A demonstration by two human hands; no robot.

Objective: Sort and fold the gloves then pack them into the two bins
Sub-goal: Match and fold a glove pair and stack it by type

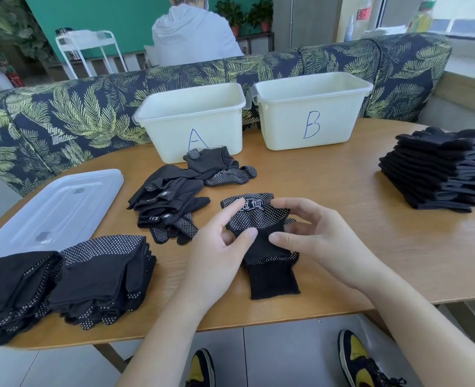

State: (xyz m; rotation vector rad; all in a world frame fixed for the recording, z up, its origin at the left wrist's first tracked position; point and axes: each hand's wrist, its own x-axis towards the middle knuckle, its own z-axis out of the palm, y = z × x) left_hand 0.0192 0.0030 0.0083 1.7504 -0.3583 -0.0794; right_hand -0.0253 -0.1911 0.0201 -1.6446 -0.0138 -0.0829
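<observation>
Black knit glove w/ white grip dots point(261, 247) lies mid wooden worktop point(356, 219), cuff toward person. Left hand point(216, 252) & right hand point(314, 241) on its folded top, fingers loosely spread, not pinching. White plastic bins A point(175, 127) & B point(286, 127) stand behind.

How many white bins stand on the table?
2. Bin A stands at the back of the table, left of centre; bin B stands to its right, apart from it. No other bin shows.

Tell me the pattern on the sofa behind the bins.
Green leaves on dark navy sofa, head view.
</observation>
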